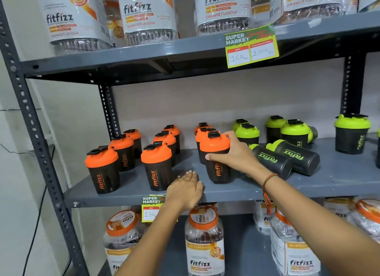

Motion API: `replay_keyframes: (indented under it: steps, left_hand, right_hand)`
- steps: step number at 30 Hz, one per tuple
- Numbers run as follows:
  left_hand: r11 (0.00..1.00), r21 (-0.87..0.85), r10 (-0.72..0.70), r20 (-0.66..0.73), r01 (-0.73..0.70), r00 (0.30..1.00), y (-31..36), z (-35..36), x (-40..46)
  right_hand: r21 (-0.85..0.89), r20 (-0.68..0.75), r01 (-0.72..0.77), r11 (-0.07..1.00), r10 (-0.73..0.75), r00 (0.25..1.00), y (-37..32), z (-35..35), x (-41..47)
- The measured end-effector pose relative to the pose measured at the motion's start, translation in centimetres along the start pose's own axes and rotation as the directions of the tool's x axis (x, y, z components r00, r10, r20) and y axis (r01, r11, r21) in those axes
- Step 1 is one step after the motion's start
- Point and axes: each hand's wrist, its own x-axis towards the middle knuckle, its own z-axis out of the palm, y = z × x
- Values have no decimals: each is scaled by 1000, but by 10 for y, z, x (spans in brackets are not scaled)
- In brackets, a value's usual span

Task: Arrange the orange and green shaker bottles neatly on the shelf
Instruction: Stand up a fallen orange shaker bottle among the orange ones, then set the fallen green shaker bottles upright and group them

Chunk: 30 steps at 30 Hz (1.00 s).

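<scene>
Your right hand (pixel 236 154) grips the near orange-lidded black shaker bottle (pixel 217 158) mid-shelf, two green-lidded black bottles (pixel 287 157) lying toppled just right, while your left hand (pixel 186 188) rests flat, fingers together, on the grey metal shelf (pixel 131 190).

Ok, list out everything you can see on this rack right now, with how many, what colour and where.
Orange-lidded shakers: at least nine, black bodies, upright in three rows on the left of the middle shelf.
Green-lidded shakers: at least five upright at the right rear; two more lie on their sides in front.
Fitfizz jars: clear with white and orange labels, top shelf and bottom shelf; count unclear.
Price tags: two, green and yellow, one on the upper shelf edge, one on the middle edge.
Left hand: flat on the middle shelf, fingers open.
Right hand: fingers around the front shaker of the third orange row; thread band on the wrist.
</scene>
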Motion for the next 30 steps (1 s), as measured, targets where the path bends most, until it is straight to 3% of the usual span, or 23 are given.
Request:
replay_keyframes:
  steps: [7,11,16,19,23,30]
  left_hand:
    - [1000,-1,8,-14,-8,1000,-1,1,-1]
    - [1000,6,18,-14,-18,1000,-2,2,0]
    - [1000,17,25,-33,-24,999,-3,5,2]
    - [1000,16,26,-37,-25,999,-3,5,3]
    - [1000,19,22,-35,-22,999,-4,7,3]
    - [1000,14,29,-45,-28,999,-2,5,1]
  right_hand:
    - [21,50,-11,1000,10,999,7,5,-13]
    - [-82,106,18,996,-9,994,2,-16,-18]
    - [-399,-130,101,911,-165,978,4,-84,-13]
    - [-569,-35,10,822,-36,999,23,-100,-5]
    - [-698,112,-1,716,110,988,47,-84,-7]
    - [-675,104,-61,735,177,979,55,-67,-6]
